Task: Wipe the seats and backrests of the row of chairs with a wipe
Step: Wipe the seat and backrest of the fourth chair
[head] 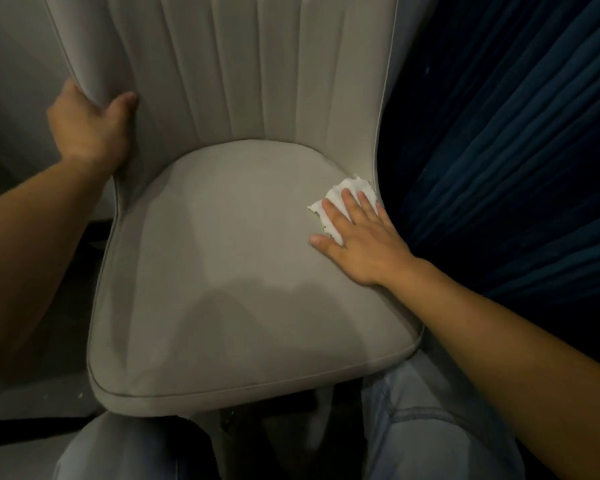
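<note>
Head view: right hand (361, 237) flat, fingers straight, pressing white wipe (343, 194) onto grey seat (229, 271) at its right rear edge. Left hand (90, 129) grips the left edge of the ribbed backrest (257, 71). Dark blue curtain (499, 133) at right.

My chair (243, 271) is plain pale grey with vertical ribbed channels down its backrest (257, 71), the wipe (343, 194) under my fingers is white, the curtain (516, 150) beside it is dark blue, and my jeans (430, 427) are light blue.
</note>
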